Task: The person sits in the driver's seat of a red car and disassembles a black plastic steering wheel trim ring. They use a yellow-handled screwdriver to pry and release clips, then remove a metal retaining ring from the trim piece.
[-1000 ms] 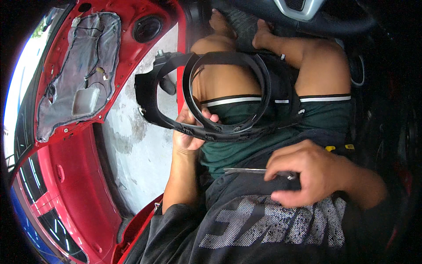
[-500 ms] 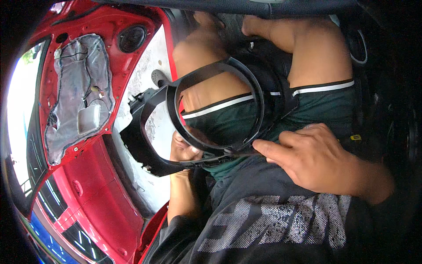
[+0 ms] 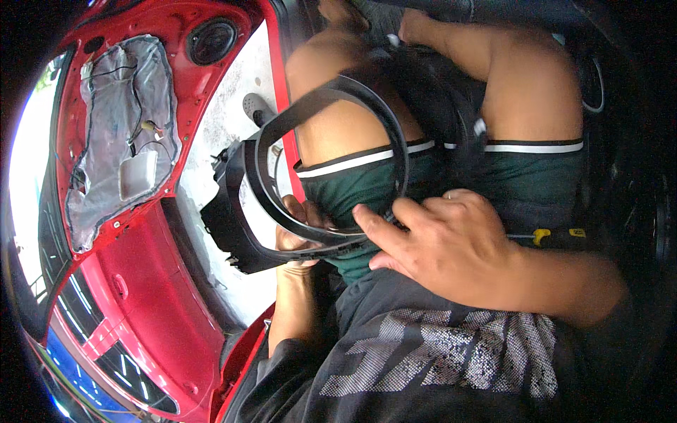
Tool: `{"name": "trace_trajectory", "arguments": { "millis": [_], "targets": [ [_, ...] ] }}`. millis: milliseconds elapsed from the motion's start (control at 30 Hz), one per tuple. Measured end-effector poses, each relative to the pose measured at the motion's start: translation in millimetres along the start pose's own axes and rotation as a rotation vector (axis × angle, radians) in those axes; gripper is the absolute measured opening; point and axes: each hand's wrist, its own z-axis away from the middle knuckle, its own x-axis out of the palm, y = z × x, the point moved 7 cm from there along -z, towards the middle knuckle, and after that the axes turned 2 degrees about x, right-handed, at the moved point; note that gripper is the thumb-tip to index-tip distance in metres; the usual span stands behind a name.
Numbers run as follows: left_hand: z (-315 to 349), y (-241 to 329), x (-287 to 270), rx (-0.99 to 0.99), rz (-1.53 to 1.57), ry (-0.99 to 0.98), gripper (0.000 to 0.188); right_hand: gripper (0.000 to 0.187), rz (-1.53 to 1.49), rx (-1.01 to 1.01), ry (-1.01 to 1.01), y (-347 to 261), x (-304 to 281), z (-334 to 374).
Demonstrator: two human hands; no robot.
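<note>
A black plastic instrument cluster bezel, with two large rounded openings, is held tilted above my lap. My left hand is closed on its lower edge, the fingers partly hidden behind the frame. At the bezel's lower right corner is my right hand, with the index finger and thumb on either side of the edge and the other fingers curled. The bezel's far right part blends into dark things behind it.
To my left stands an open red car door with a grey liner and a round speaker. A red car is beyond it. A screwdriver with yellow on its handle lies right of my lap. A grey perforated shoe rests on the pale floor.
The bezel has turned and shifted slightly left. My right hand has moved left along its edge, the index finger now further over the frame. The screwdriver shows more fully.
</note>
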Motion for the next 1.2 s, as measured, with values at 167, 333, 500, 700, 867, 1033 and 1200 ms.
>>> {"name": "trace_trajectory", "arguments": {
  "millis": [167, 333, 500, 700, 867, 1033, 1200],
  "targets": [
    [-15, 13, 28, 0.010, -0.009, -0.223, 0.018, 0.043, 0.080, -0.058, 0.127, 15, -10, -28],
    [-16, 16, 23, -0.024, 0.219, -0.292, 0.015, 0.037, 0.089, -0.119, 0.021, 7, 3, -29],
    [-14, 11, 14, 0.015, 0.241, -0.272, 0.016, 0.043, -0.002, -0.177, 0.078, -4, 1, -30],
    [-14, 10, 14, 0.045, 0.239, -0.218, 0.017, 0.036, -0.025, -0.170, 0.075, -12, 8, -40],
    [-17, 9, 20, 0.040, 0.247, -0.201, 0.012, 0.034, -0.021, -0.172, 0.116, -12, 15, -41],
    [-18, 10, 23, 0.040, 0.213, -0.220, 0.014, 0.034, 0.024, -0.157, 0.033, -13, 13, -42],
    [-15, 8, 18, 0.037, 0.246, -0.206, 0.015, 0.036, 0.046, -0.182, -0.003, -17, 7, -45]
  ]
}}
